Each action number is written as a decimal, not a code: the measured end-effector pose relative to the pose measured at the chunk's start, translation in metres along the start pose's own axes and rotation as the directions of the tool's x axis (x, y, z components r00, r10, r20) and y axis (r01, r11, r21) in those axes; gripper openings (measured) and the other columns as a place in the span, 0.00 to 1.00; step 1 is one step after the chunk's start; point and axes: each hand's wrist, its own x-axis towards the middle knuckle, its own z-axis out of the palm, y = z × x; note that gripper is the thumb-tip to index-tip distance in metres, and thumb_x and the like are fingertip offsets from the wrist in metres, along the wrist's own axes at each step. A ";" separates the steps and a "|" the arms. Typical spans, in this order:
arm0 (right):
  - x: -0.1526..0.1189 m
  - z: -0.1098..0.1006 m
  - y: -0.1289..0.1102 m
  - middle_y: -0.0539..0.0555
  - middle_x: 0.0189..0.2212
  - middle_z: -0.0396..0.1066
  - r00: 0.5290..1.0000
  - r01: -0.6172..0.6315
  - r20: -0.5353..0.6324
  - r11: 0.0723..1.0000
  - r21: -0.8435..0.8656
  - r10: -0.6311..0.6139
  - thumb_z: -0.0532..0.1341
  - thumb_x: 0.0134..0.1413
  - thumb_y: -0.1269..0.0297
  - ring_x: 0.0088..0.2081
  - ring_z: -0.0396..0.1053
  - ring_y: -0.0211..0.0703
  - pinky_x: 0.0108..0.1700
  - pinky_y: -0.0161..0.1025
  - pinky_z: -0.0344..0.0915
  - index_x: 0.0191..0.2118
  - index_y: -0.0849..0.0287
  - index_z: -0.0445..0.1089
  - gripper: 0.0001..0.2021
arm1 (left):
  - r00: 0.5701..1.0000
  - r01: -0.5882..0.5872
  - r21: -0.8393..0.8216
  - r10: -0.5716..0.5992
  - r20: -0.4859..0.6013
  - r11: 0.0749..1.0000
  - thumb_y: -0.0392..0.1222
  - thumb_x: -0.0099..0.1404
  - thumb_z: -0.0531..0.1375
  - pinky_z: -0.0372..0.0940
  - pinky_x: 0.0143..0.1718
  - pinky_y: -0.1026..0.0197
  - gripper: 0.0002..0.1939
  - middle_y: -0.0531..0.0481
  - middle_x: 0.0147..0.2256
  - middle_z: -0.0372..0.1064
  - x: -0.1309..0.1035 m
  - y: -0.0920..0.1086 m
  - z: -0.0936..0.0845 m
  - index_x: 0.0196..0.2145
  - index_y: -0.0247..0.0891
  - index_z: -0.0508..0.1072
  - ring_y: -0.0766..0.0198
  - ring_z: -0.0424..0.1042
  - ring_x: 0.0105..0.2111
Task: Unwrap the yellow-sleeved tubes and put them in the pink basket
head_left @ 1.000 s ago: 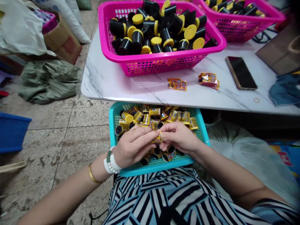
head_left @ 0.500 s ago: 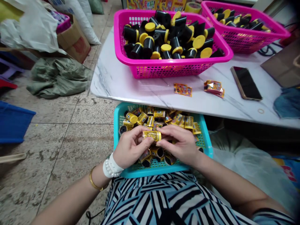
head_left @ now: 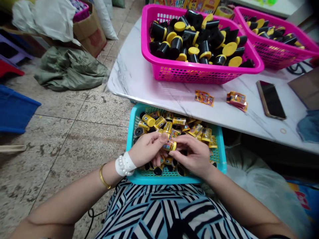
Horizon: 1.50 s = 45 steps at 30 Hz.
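Observation:
Between my two hands is a small yellow-capped canister [head_left: 170, 145] wrapped in a printed label. My left hand [head_left: 147, 148] closes on its body, the thumb lying over the label. The fingertips of my right hand [head_left: 194, 153] pinch it at the yellow cap end. Both hands are over a turquoise basket [head_left: 174, 181] on my lap. Inside it lie several labelled canisters [head_left: 149, 119] of the same sort, partly covered by my hands.
On the marble-patterned table [head_left: 132, 71] stand a pink basket [head_left: 199, 70] and a second pink basket [head_left: 271, 54], both full of black canisters with yellow caps. Nearer me lie small printed packets [head_left: 204, 98], another packet stack [head_left: 237, 100] and a phone [head_left: 271, 99].
My left thumb has moved up over the label, and the canister is tilted with its cap end lower. The view has shifted, so the table and baskets appear farther right.

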 end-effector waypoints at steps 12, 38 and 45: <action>0.007 -0.002 -0.005 0.53 0.39 0.78 0.972 -0.233 0.088 0.907 0.351 0.216 0.72 0.50 0.66 0.38 0.77 0.41 0.41 0.40 0.77 0.46 0.51 0.78 0.16 | 0.983 -0.129 0.112 0.142 -0.115 0.985 0.51 0.65 0.62 0.63 0.17 0.68 0.17 0.57 0.18 0.67 -0.009 0.006 -0.001 0.43 0.35 0.72 0.69 0.66 0.15; 0.018 -0.010 0.007 0.54 0.41 0.73 0.981 -0.007 0.189 0.965 0.263 -0.045 0.69 0.55 0.66 0.42 0.73 0.42 0.45 0.41 0.72 0.47 0.49 0.79 0.13 | 0.982 0.080 -0.327 -0.018 0.190 0.942 0.54 0.60 0.68 0.64 0.16 0.71 0.21 0.51 0.21 0.74 0.003 -0.002 0.001 0.36 0.33 0.69 0.71 0.70 0.14; 0.013 -0.008 0.003 0.52 0.35 0.72 0.995 0.014 0.086 0.955 0.297 -0.041 0.72 0.51 0.67 0.35 0.71 0.39 0.36 0.37 0.71 0.42 0.50 0.80 0.11 | 0.991 0.096 -0.616 -0.015 0.136 0.782 0.49 0.55 0.72 0.69 0.16 0.68 0.20 0.54 0.20 0.73 -0.009 -0.012 0.019 0.34 0.33 0.70 0.75 0.61 0.10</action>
